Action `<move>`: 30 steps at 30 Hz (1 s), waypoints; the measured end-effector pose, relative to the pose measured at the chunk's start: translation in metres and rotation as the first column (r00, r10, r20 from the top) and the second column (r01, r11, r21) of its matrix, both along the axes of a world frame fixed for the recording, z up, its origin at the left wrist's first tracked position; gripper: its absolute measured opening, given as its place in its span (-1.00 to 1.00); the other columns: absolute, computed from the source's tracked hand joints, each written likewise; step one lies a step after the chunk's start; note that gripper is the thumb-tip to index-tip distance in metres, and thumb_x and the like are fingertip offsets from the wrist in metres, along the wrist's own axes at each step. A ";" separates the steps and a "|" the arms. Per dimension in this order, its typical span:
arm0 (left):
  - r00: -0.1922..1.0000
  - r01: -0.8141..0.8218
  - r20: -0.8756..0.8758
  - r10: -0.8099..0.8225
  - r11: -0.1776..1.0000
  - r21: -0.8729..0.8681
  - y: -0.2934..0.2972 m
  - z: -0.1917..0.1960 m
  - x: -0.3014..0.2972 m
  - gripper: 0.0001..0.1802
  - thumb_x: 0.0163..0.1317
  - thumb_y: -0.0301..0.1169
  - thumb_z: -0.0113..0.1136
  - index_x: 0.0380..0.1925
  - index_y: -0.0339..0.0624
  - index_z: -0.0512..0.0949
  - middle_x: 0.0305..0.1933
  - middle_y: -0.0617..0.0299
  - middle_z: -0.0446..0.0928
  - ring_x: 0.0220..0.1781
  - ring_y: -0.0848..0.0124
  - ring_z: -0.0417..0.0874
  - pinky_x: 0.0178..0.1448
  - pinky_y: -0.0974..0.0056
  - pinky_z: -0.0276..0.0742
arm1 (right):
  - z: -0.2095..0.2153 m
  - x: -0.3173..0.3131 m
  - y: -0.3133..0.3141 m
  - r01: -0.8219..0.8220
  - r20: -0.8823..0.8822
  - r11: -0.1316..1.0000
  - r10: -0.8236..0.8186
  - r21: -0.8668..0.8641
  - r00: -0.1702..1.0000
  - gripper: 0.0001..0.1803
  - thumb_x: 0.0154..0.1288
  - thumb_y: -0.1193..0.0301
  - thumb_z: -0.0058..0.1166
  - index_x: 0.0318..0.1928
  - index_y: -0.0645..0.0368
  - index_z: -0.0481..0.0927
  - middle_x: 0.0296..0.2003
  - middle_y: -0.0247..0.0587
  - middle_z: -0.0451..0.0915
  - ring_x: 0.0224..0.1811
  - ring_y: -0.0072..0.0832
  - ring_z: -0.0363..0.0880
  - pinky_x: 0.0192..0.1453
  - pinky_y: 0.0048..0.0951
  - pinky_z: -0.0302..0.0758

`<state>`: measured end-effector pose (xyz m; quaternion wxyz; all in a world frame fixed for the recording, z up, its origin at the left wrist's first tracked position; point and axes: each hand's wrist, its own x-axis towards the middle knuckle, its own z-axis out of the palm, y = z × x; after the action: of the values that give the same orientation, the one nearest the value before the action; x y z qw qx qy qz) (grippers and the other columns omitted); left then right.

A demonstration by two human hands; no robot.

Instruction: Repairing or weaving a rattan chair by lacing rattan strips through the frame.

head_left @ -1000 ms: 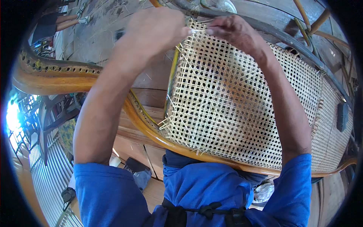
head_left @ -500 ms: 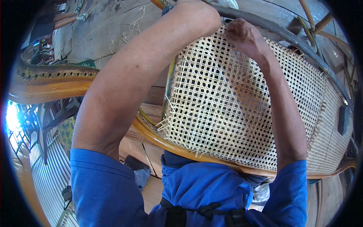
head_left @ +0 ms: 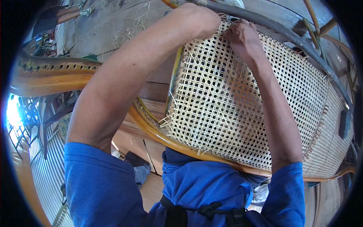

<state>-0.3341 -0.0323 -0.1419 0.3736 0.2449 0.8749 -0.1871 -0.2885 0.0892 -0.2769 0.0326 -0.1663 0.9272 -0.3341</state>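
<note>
Nearest the camera are the blue short sleeves [head_left: 102, 181] of the person's shirt, with a dark strap [head_left: 204, 212] crossing the chest at the lower edge. Both bare forearms rise from there toward the top of the view.

Just past the chest runs the curved, varnished wooden frame rail [head_left: 159, 134] of a piece of cane furniture, and above it spreads the woven cane panel [head_left: 242, 109], an open lattice of pale strips with loose cut ends sticking out along its left and lower edges.

At the panel's far edge the two hands meet. The left hand [head_left: 198, 20] is curled over the top left corner of the weave, knuckles toward the camera; its fingers are tucked out of sight, so how far they are closed, or on what, cannot be told. The right hand [head_left: 242, 36] lies on the lattice just beside it, fingers bent and drawn together in a narrow pinch at the weave; the strand itself is too fine to make out.

Beyond the hands a dark curved rail [head_left: 287, 32] borders the panel. To the left lies another bent wooden frame piece [head_left: 56, 73] with a row of drilled holes. Farther off is a grey floor [head_left: 106, 26] strewn with loose cane scraps [head_left: 136, 20].
</note>
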 end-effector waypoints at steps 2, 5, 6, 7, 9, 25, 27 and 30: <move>0.999 0.019 -0.042 -0.015 0.997 0.080 0.002 -0.005 0.000 -0.70 0.05 -0.36 0.13 -0.19 -0.16 0.64 -0.13 0.08 0.62 -0.08 0.24 0.65 -0.11 0.12 0.58 | -0.005 -0.004 0.000 0.012 0.010 1.000 -0.013 0.029 1.000 -0.80 0.13 0.29 0.06 -0.44 0.17 0.57 -0.29 -0.07 0.52 -0.17 -0.21 0.43 0.14 -0.23 0.24; 0.989 -0.136 0.036 0.145 0.974 -0.183 0.008 -0.012 -0.010 -0.68 0.09 -0.34 0.12 -0.16 -0.21 0.62 -0.10 0.06 0.61 -0.05 0.28 0.64 -0.10 0.15 0.58 | 0.005 -0.013 0.004 -0.214 -0.105 0.974 0.206 -0.072 0.973 -0.81 0.14 0.32 0.06 -0.39 0.19 0.53 -0.26 -0.09 0.51 -0.18 -0.21 0.42 0.08 -0.25 0.30; 0.998 -0.067 -0.005 0.067 0.980 -0.190 0.004 0.007 -0.002 -0.67 0.10 -0.33 0.12 -0.15 -0.21 0.62 -0.10 0.06 0.61 -0.05 0.29 0.64 -0.11 0.15 0.58 | 0.031 -0.016 0.006 -0.336 0.061 0.942 0.336 0.001 0.940 -0.83 0.18 0.37 0.02 -0.29 0.21 0.48 -0.24 -0.11 0.49 -0.16 -0.18 0.42 0.02 -0.25 0.36; 0.999 0.028 -0.041 -0.035 0.985 -0.168 0.008 0.015 0.002 -0.67 0.11 -0.33 0.11 -0.13 -0.20 0.61 -0.09 0.06 0.60 -0.04 0.31 0.64 -0.11 0.16 0.58 | 0.027 -0.015 0.009 -0.333 0.071 0.943 0.331 0.014 0.941 -0.83 0.18 0.37 0.02 -0.29 0.21 0.48 -0.24 -0.11 0.49 -0.16 -0.18 0.42 0.02 -0.25 0.36; 0.994 -0.101 -0.063 0.093 0.985 -0.142 0.001 0.020 0.013 -0.69 0.14 -0.33 0.07 -0.16 -0.19 0.63 -0.10 0.05 0.61 -0.06 0.28 0.65 -0.10 0.18 0.57 | 0.018 -0.016 0.017 -0.273 -0.196 0.961 0.261 -0.035 0.945 -0.87 0.19 0.38 0.04 -0.33 0.18 0.53 -0.30 -0.09 0.51 -0.11 -0.17 0.47 -0.06 -0.22 0.45; 0.913 -0.085 -0.385 0.136 0.985 0.147 -0.068 0.043 0.061 -0.62 0.17 -0.13 0.06 -0.47 -0.26 0.57 -0.39 -0.05 0.56 -0.26 0.00 0.58 -0.19 -0.01 0.44 | 0.035 -0.051 0.004 -0.601 -0.103 0.780 0.622 0.175 0.776 -0.91 0.09 0.54 0.05 -0.33 0.23 0.51 -0.41 -0.17 0.50 -0.36 -0.24 0.51 -0.27 -0.35 0.47; 0.913 -0.068 -0.385 0.131 0.983 0.172 -0.067 0.034 0.064 -0.61 0.17 -0.11 0.06 -0.48 -0.25 0.57 -0.39 -0.06 0.56 -0.27 -0.01 0.57 -0.21 -0.01 0.43 | 0.022 -0.063 0.008 -0.680 -0.121 0.731 0.680 0.048 0.723 -0.91 0.17 0.47 0.06 -0.36 0.22 0.55 -0.50 -0.22 0.52 -0.47 -0.33 0.48 -0.35 -0.40 0.43; 0.914 -0.112 -0.377 0.149 0.987 0.118 -0.071 0.037 0.069 -0.59 0.17 -0.09 0.05 -0.49 -0.25 0.56 -0.39 -0.06 0.55 -0.29 -0.03 0.56 -0.24 -0.01 0.43 | 0.052 -0.070 -0.016 -0.628 0.388 0.743 0.521 0.232 0.760 -0.73 0.01 0.36 0.09 -0.23 0.14 0.65 -0.30 -0.05 0.64 -0.23 -0.18 0.59 -0.13 -0.28 0.50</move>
<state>-0.2653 -0.1030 -0.1051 0.1943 0.1615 0.9534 -0.1650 -0.3589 0.0728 -0.2245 0.3037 -0.3863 0.8564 -0.1586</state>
